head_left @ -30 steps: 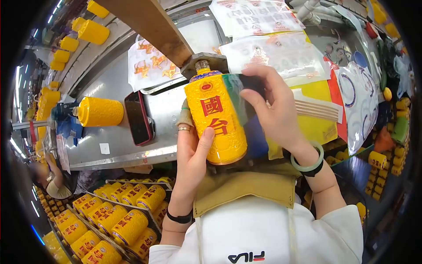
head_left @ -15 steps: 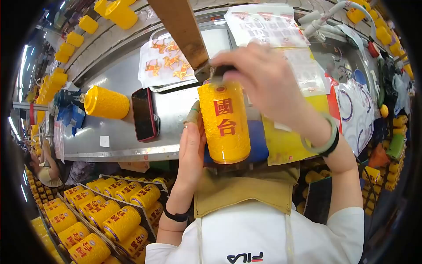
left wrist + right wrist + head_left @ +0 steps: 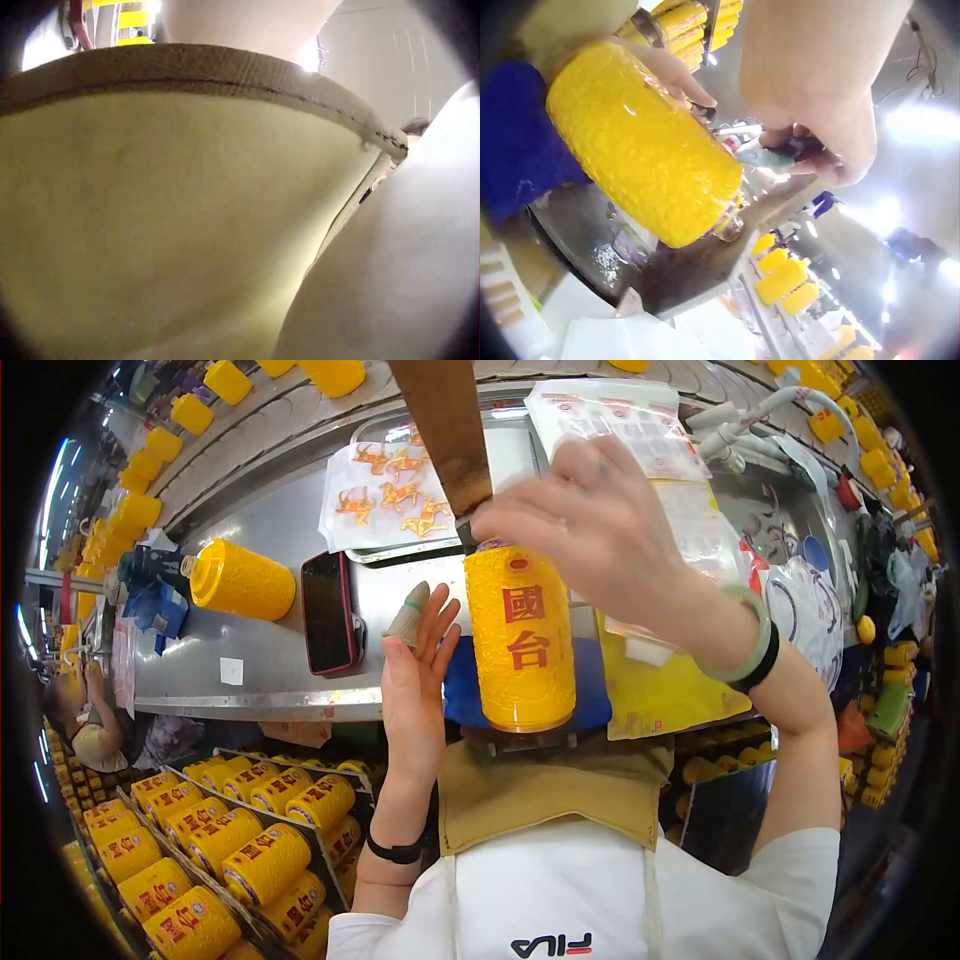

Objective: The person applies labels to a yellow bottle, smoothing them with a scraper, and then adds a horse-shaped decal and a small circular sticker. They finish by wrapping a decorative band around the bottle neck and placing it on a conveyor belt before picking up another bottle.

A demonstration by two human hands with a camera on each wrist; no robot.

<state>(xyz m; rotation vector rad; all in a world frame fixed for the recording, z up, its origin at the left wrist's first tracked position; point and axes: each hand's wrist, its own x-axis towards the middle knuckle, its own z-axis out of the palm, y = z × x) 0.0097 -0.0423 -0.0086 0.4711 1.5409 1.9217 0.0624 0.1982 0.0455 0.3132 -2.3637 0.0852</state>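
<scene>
Two red characters mark the bright yellow, rough-textured cylindrical bottle [image 3: 522,640] that we see straight in front of the person, at the near side of the grey metal surface [image 3: 180,672]. We find its short clear neck [image 3: 730,227] by the end of a long brown wooden beam [image 3: 445,430]; how it is supported there we cannot make out. Just left of the bottle, the left grip [image 3: 412,690] is released, palm turned up and fingers extended, with a grey-green fabric finger cap [image 3: 406,622] on one finger. Over the bottle's neck end, the blurred right grip [image 3: 600,525] has its fingers bent around a small dark and pale-green piece [image 3: 769,157], whose material we cannot tell. Below and beside the bottle we see a deep-blue sheet [image 3: 592,678], then a glossy yellow sheet [image 3: 665,700] to its right. Farther left lie a black-screened phone in a dark-red case [image 3: 328,610] and a second plain yellow bottle [image 3: 245,582]. Beyond the phone, we see orange-gold animal-shaped ornaments [image 3: 400,495] on a white sheet.
</scene>
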